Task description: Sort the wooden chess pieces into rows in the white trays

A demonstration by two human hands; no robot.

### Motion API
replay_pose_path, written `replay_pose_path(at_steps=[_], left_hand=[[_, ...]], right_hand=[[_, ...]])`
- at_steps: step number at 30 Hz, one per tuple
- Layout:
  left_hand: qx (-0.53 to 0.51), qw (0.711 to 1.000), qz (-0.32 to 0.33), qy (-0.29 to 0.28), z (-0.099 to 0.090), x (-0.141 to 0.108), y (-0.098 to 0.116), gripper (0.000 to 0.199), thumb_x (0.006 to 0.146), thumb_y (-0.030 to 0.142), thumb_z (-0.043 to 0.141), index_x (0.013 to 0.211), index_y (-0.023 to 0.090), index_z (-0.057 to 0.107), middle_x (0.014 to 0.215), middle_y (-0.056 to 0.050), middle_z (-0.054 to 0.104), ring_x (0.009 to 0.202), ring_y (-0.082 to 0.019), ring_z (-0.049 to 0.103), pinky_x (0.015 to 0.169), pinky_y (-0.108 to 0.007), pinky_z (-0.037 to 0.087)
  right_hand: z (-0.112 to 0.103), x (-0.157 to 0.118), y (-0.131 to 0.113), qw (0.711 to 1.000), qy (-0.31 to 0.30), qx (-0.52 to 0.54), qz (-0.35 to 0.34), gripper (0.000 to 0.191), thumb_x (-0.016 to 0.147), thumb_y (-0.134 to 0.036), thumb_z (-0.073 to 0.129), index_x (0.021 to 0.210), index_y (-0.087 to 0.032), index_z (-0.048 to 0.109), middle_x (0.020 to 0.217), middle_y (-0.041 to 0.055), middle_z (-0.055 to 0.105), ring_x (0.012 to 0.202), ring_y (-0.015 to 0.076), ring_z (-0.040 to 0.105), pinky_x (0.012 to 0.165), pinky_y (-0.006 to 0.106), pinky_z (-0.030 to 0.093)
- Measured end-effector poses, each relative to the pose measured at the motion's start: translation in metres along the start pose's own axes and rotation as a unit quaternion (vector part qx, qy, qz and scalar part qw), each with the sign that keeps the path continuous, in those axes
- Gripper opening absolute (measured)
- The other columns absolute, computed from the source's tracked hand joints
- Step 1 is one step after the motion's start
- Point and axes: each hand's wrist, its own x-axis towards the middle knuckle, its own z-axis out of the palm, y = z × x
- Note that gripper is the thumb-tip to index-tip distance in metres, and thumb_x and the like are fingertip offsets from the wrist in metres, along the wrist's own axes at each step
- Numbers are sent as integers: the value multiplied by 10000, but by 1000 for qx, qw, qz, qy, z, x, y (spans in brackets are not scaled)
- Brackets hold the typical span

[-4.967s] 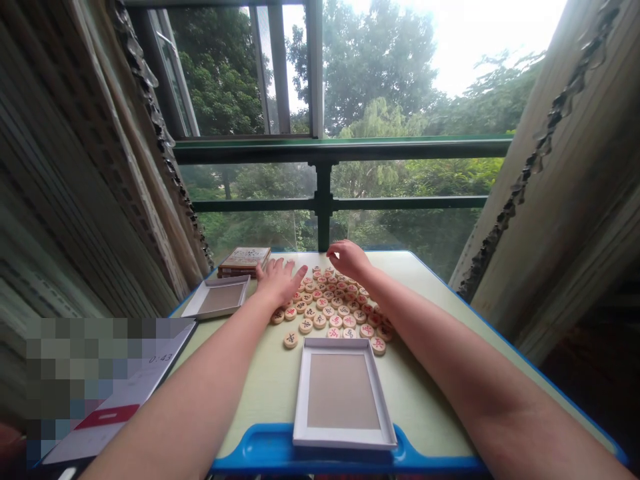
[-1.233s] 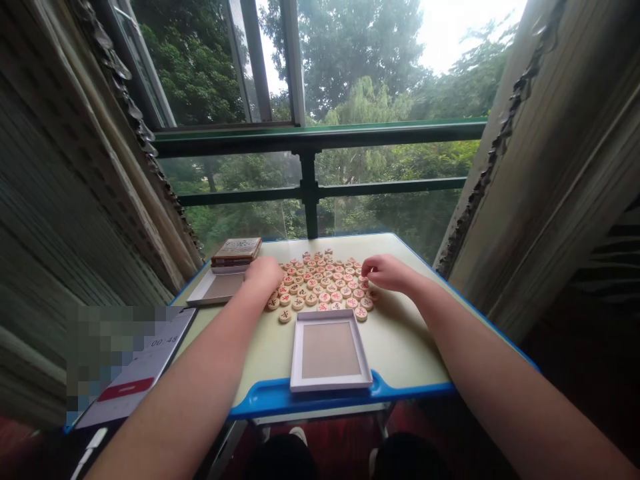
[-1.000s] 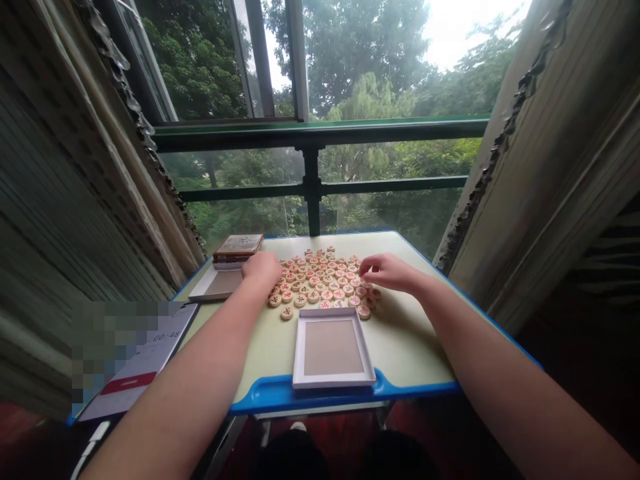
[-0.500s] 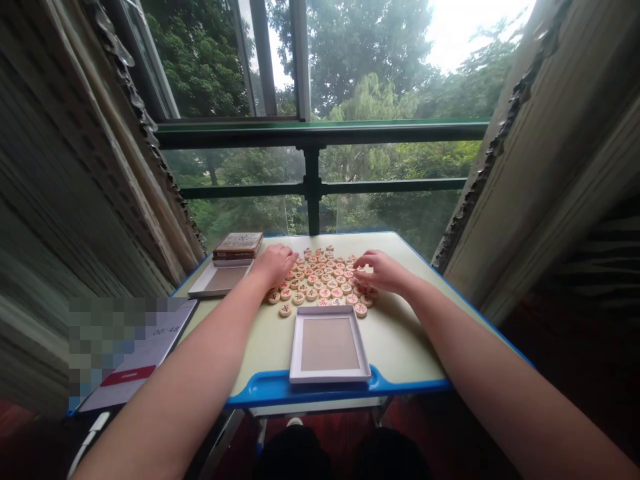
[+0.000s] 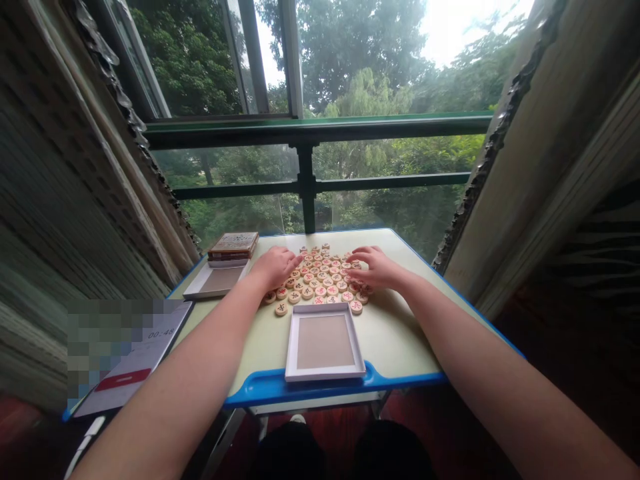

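Observation:
Many round wooden Chinese chess pieces, marked in red and black characters, lie spread over the middle of the table. At the left edge of this spread is my left hand, palm down with its fingers stretched over the nearest pieces. On the opposite edge my right hand has its fingers and thumb apart, touching or just above the pieces there. I see nothing held in either hand. Close in front of the pieces stands a shallow white box tray with a brown-grey bottom.
A second shallow tray lies at the left, with brown boxes behind it. On the near left a tablet shows a timer, beside a white cable. The table has a blue rim and stands against the window railing.
The right fingers have spread a little and moved slightly at the edge of the pieces. The left hand stays nearly in place. The whole view has shifted slightly.

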Motion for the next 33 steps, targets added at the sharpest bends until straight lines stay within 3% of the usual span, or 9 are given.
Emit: replay_pose_path(at_steps=[8, 15, 17, 20, 23, 27, 33], left_hand=[[5, 1000, -11, -3, 0, 0, -1, 544, 917, 424, 197, 921, 163, 674, 978, -99, 647, 983, -217, 530, 870, -314, 404], [21, 1000, -8, 4, 2, 1, -4, 506, 912, 426, 233, 942, 170, 668, 964, -95, 653, 966, -212, 546, 878, -315, 407], [19, 1000, -18, 4, 3, 1, -5, 513, 914, 421, 221, 939, 175, 671, 959, -90, 654, 966, -214, 546, 876, -316, 407], [15, 999, -31, 10, 5, 1, -8, 531, 914, 419, 207, 915, 172, 677, 950, -89, 653, 966, -223, 543, 868, -321, 407], [10, 999, -33, 11, 6, 1, -10, 530, 912, 420, 217, 890, 170, 683, 936, -90, 658, 953, -222, 548, 864, -318, 408], [13, 999, -27, 15, 7, 2, -10, 525, 911, 415, 225, 874, 170, 689, 908, -94, 660, 923, -219, 557, 841, -316, 418], [19, 1000, -12, 14, 7, 2, -11, 524, 911, 410, 227, 873, 165, 689, 899, -100, 658, 899, -227, 562, 820, -328, 421]], right_hand=[[-2, -2, -3, 999, -23, 23, -7, 373, 746, -463, 603, 1035, -235, 670, 1223, 92, 539, 1186, 276, 396, 1010, 414, 319], [-1, 1, 0, 993, 59, 93, -41, 533, 770, -389, 595, 1263, -213, 493, 1225, 89, 543, 1161, 225, 441, 985, 380, 352], [-1, 1, -2, 994, 55, 81, -50, 460, 769, -377, 599, 1200, -221, 555, 1190, 84, 568, 1149, 233, 450, 980, 390, 355], [0, 1, -6, 995, 39, 48, -73, 239, 779, -357, 588, 946, -222, 695, 1130, 73, 607, 1120, 251, 468, 964, 401, 363], [5, 4, -6, 995, 31, 33, -94, 191, 783, -327, 579, 732, -214, 724, 1050, 60, 652, 1054, 253, 502, 923, 394, 392], [9, 7, -2, 994, 45, 23, -94, 173, 775, -292, 574, 743, -215, 727, 961, 45, 685, 979, 239, 531, 884, 370, 417], [5, 7, 4, 995, 87, -34, -22, 178, 773, -250, 547, 783, -201, 717, 919, 57, 684, 905, 222, 547, 834, 334, 428]])
